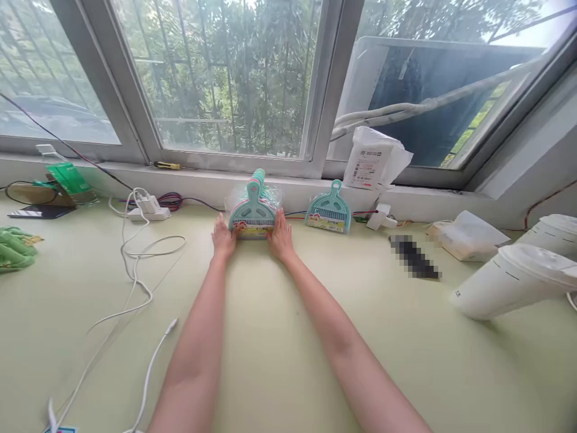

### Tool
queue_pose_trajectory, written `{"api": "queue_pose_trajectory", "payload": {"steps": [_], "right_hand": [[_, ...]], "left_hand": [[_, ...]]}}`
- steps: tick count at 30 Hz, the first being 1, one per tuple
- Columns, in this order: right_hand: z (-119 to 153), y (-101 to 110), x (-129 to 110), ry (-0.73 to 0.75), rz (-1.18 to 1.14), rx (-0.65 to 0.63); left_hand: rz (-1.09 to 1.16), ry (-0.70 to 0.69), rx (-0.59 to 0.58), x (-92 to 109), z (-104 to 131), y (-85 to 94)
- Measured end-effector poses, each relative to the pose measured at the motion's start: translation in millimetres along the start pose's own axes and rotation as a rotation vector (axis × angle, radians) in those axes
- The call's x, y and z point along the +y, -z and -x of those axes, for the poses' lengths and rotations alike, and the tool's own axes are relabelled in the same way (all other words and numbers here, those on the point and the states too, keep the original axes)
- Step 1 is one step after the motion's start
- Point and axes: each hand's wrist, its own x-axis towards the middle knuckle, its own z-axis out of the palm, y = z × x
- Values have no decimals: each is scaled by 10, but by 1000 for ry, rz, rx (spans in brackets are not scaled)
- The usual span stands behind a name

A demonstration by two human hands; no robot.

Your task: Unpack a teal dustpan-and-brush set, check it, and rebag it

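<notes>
— What are the hands on?
— The left hand (223,236) and right hand (280,237) press either side of a bagged stack of teal dustpans (253,210) on the bench (279,337).
— Anything close?
— A single dustpan (329,209) just to the right, under the window (225,72)

We've got the dustpan pack (252,210) at the back of the table (279,349), btwn left hand (223,237) & right hand (282,237), both touching it. Single dustpan (329,210) just to its right, charger cable (135,270) well left, white jugs (518,276) far right.
</notes>
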Motion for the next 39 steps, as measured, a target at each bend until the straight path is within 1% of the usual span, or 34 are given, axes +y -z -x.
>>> {"api": "queue_pose_trajectory", "payload": {"steps": [2,3,4,5,7,8,9,10,11,12,13,14,15,16,17,19,20,21,22,24,26,28,31,34,36,37,39], "right_hand": [[12,98,42,-6,-30,6],[17,178,101,-24,-41,42],[21,280,192,-62,-46,105],[28,402,315,-125,-44,198],[45,690,649,-313,-20,421],[52,840,844,-418,-15,512],[55,981,1045,-507,-19,567],[52,1105,1240,-580,-35,587],[40,1204,1419,-642,-64,563],[21,1274,1573,-709,-103,515],[-2,1314,1697,-773,-133,487],[-27,1329,1789,-798,-141,471],[-48,1324,1849,-804,-120,468],[-62,1307,1881,-805,-95,464],[-68,1287,1890,-805,-75,464],[-51,1262,1861,-795,-110,457],[-30,1261,1833,-797,-166,454],[-3,1268,1800,-800,-233,457],[31,1280,1764,-782,-285,470],[113,1314,1688,-759,-287,474],[219,1349,1602,-741,-278,442],[354,1390,1506,-734,-275,386],[611,1471,1345,-728,-279,339],[905,1572,1189,-700,-281,275],[1096,1636,1105,-671,-266,210],[1183,1664,1070,-659,-254,179],[1327,1712,1014,-639,-230,133]], "left_hand": [[-84,-22,69,62,45,25],[-113,-47,88,100,71,43],[-133,-81,102,143,100,65],[-144,-121,119,188,135,92],[-148,-205,188,278,222,161],[-147,-240,238,318,277,197],[-150,-271,280,354,339,232],[-159,-306,295,386,406,261],[-176,-352,267,416,474,281],[-201,-415,191,446,541,289],[-232,-496,68,478,602,282],[-261,-585,-79,513,652,261],[-291,-668,-232,551,688,226],[-318,-707,-333,588,709,179],[-348,-691,-374,624,714,125],[-388,-549,-341,679,686,14],[-394,-472,-330,696,659,-36],[-403,-431,-327,705,628,-78],[-412,-411,-322,708,596,-112],[-411,-393,-305,700,543,-158],[-391,-353,-316,693,516,-183],[-385,-303,-360,711,525,-192],[-422,-293,-389,795,601,-168],[-439,-305,-351,899,698,-81],[-433,-265,-273,959,727,12],[-434,-231,-195,988,723,65],[-430,-223,-77,1051,674,175]]}}
